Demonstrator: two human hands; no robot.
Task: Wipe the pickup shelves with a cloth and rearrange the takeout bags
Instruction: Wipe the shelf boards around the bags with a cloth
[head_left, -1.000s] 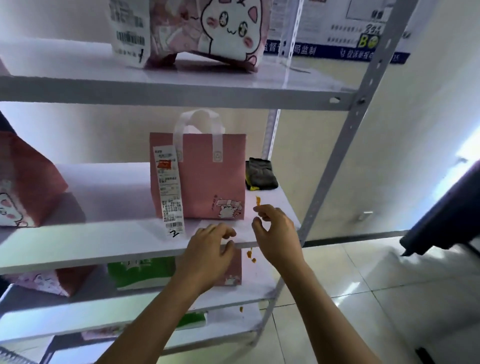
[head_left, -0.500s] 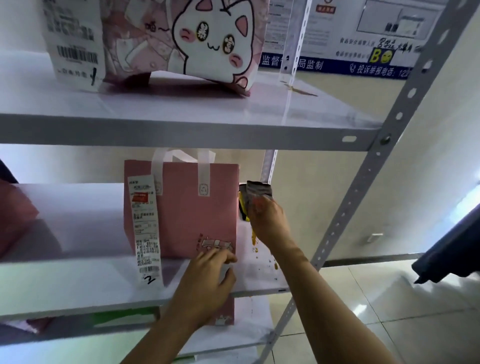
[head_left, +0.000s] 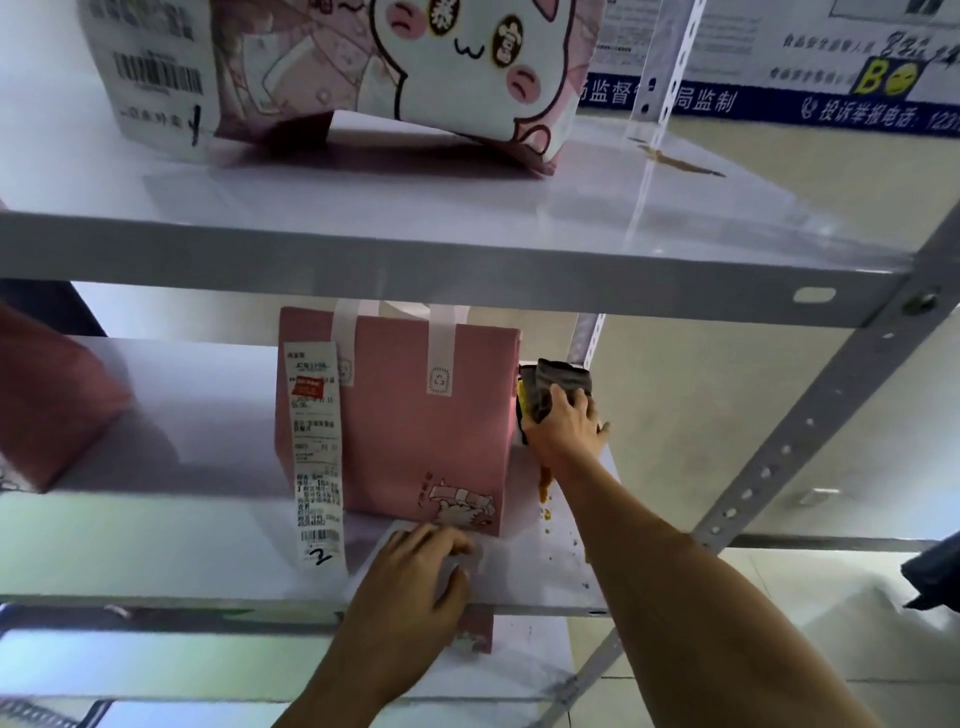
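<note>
Now right hand (head_left: 563, 428) clamped on cloth (head_left: 558, 387) beside pink bag (head_left: 415, 415), left hand (head_left: 415, 577) loosely curled at shelf edge (head_left: 208, 605).

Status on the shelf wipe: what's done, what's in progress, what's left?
Done: nothing plainly wiped yet. In hand: the right hand grips the dark grey cloth at the back of the white middle shelf, beside the pink takeout bag with the long receipt; the left hand rests on the shelf's front edge. Left: orange spatter by the right forearm, a brownish stain on the upper shelf, and rearranging the bags.
</note>
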